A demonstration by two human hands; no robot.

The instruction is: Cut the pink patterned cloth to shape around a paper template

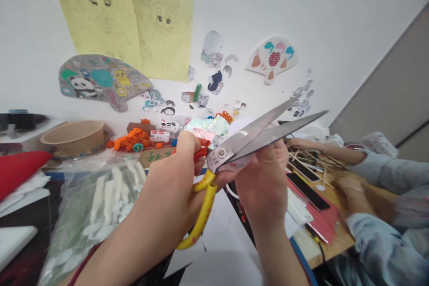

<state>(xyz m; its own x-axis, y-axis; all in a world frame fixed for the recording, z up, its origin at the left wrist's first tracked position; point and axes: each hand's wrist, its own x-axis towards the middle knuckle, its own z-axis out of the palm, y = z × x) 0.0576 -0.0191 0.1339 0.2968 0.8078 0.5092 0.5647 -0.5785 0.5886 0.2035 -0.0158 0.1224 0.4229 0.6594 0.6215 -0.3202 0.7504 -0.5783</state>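
Observation:
My left hand point(177, 178) is closed round the handles of a large pair of scissors point(250, 138), one grip yellow and the other orange-red. Their long metal blades stand slightly apart and point up to the right. Behind the blades is a pale, whitish piece of paper point(238, 164), partly hidden by them. My right hand point(264, 183) pinches this paper with its fingers just below the blades. White sheets point(221, 228) lie on the dark desk under both hands.
A clear plastic bag point(80, 205) of white pieces lies left, near a brown round container point(73, 137). Orange fuzzy flowers point(134, 139) sit at the back. At right, another person's arms point(355, 192) rest near thin sticks and phones point(308, 191). Paper fans hang on the wall.

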